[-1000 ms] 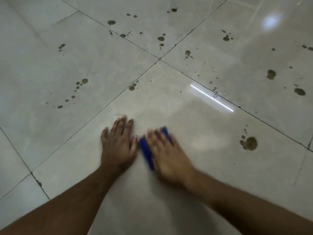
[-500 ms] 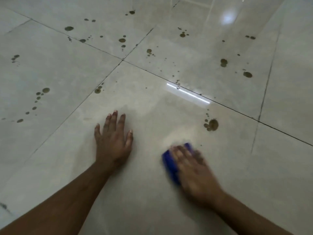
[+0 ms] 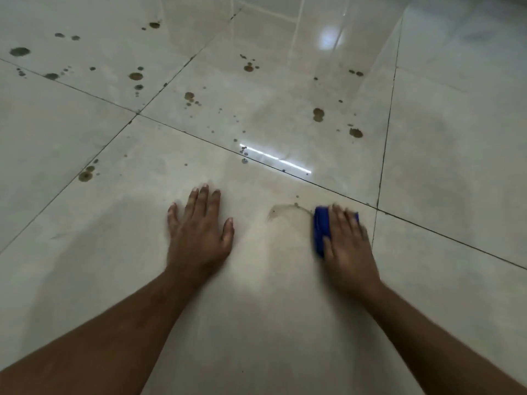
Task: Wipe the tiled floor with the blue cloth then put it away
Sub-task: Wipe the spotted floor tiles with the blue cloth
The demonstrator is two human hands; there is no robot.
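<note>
Everything here is relative to the cloth [image 3: 320, 233], going left to right. Way off to its left and further out, the floor [image 3: 85, 124] is glossy pale tile with dark grout lines and a bunch of brown spots [image 3: 135, 76] scattered across the far tiles; one bigger blotch [image 3: 86, 175] sits far left of the cloth, right next to a grout line. Closer in, still left of the cloth, the left hand [image 3: 199, 232] lies flat on the tile, palm down, fingers straight and a bit spread, gripping nothing. Between that hand and the cloth there's a faint curved smear [image 3: 288, 209] on the tile, just beside the cloth's left edge.

The cloth itself is blue, folded into a small pad lying flat on the floor. Its long axis runs away from the person, the far end tipped slightly left. Only the left strip and a sliver on the right show, because the right hand [image 3: 346, 246] covers the rest, palm down with fingers laid out over it, pressing rather than clenching. That hand is a bit blurred, so can't say more about the fingertips.

Beyond the cloth there's a bright streak of reflected light [image 3: 275, 158] on a grout line, more spots [image 3: 356, 133] further out, and a crossing of grout lines [image 3: 377, 208] just to its right.
</note>
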